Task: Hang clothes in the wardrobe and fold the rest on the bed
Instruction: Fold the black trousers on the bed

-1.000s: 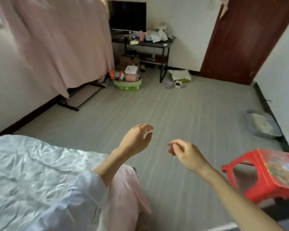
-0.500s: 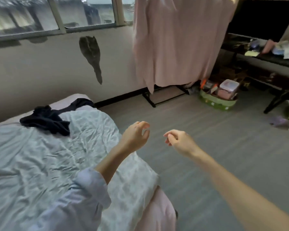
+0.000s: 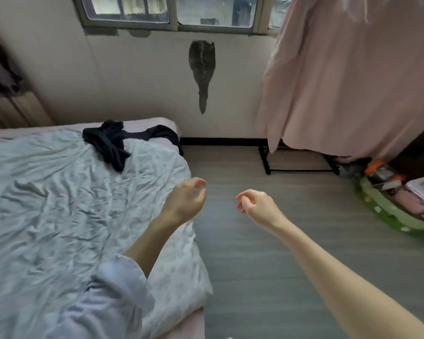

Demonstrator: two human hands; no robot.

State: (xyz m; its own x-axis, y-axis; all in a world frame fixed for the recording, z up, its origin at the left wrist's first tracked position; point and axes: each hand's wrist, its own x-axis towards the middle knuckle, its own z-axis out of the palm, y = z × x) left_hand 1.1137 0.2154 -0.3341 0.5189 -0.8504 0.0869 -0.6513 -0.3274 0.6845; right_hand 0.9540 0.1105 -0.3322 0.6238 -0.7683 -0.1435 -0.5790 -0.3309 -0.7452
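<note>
head view: both hands are up in the air with nothing in them. left hand (image 3: 185, 200) hangs over the near edge of the bed (image 3: 59, 204), fingers loosely curled and relaxed, a rolled pale sleeve (image 3: 113, 289) bunched up at the elbow. right hand (image 3: 256, 204) floats just beside it over the grey floor (image 3: 267, 253), fingers loosely curled too, not touching anything. the dark clothes (image 3: 113, 143) are lying crumpled on the bed's far end, well beyond the left hand and close to the wall. bed has a wrinkled pale quilt on it under the left arm. pink fabric (image 3: 353, 81) hangs over a black rack far past the right hand, and a green tub (image 3: 399, 204) with boxes sits on the floor off to the right of that hand.
</note>
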